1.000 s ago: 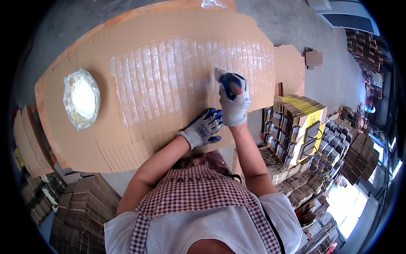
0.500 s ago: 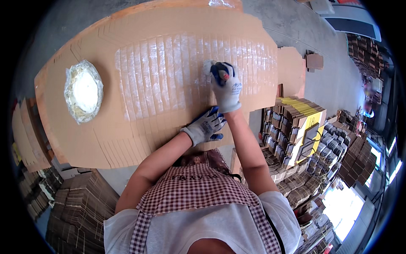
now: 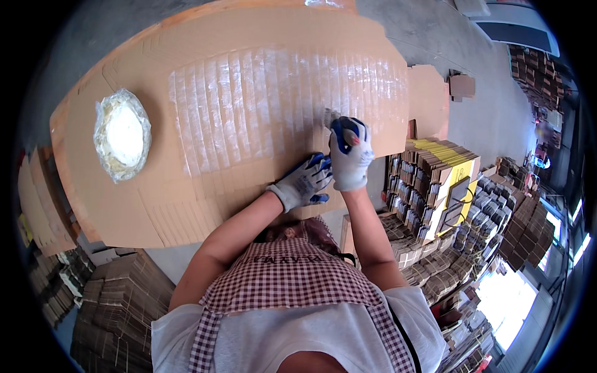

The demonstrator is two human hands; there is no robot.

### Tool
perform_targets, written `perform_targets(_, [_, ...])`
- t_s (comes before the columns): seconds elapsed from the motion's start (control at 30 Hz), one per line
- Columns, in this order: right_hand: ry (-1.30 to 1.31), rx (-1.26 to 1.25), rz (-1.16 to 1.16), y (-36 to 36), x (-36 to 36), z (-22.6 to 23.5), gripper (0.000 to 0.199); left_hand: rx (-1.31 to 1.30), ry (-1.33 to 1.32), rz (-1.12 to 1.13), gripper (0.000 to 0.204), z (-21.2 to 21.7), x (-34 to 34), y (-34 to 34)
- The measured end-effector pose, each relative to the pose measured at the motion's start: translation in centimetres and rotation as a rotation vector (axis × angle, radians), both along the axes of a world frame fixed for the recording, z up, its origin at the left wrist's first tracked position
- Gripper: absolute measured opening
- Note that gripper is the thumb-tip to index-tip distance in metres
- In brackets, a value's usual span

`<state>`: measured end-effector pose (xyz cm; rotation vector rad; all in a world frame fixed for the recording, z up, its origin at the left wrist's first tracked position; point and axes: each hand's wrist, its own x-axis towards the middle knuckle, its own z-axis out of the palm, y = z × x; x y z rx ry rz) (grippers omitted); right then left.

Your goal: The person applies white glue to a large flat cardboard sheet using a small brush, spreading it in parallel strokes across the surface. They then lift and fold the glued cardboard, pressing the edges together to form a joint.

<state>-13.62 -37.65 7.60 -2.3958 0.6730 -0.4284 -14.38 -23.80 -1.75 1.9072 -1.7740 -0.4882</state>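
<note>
Fanned cardboard sheets (image 3: 118,211) lie overlapped on the table, with a wide band of wet white glue (image 3: 249,99) brushed across their stepped edges. In my gloved right hand (image 3: 352,152) is a brush (image 3: 331,115), its bristles against the lower right part of the glued band; the fist hides most of its handle. My gloved left hand (image 3: 303,181) rests spread on the near edge of the sheets, just left of the right wrist. Off to the left on the cardboard stands a plastic-lined bowl (image 3: 123,135) of white glue.
The wooden table edge (image 3: 56,133) shows at the far left. Stacked folded cartons (image 3: 429,186) stand close at the right, and tied cardboard bundles (image 3: 118,311) sit at lower left. A loose cardboard sheet (image 3: 428,102) lies beyond the right end.
My right hand has drawn the brush toward me and slightly right across the glued band. My left hand stays nearly in place.
</note>
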Motion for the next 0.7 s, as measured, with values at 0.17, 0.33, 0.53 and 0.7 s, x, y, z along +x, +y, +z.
perform_targets(0.17, [-0.025, 0.040, 0.057, 1.4, -2.6, -1.0, 0.031, 0.119, 0.007, -0.074, 0.071, -0.6, -0.4, -0.6])
perform_targets(0.33, [0.016, 0.003, -0.034, 0.0, -4.0, -0.4, 0.034, 0.061, 0.037, -0.007, 0.074, -0.2, 0.0, -0.4])
perform_targets(0.53, [0.076, -0.019, 0.155, 1.4, -5.4, -2.2, 0.039, 0.098, 0.098, 0.001, 0.079, -0.7, -0.4, -0.6])
perform_targets(0.7, [0.047, 0.058, 0.003, 0.7, -4.9, -0.9, 0.039, 0.052, -0.062, -0.024, 0.071, 0.3, -0.3, -0.1])
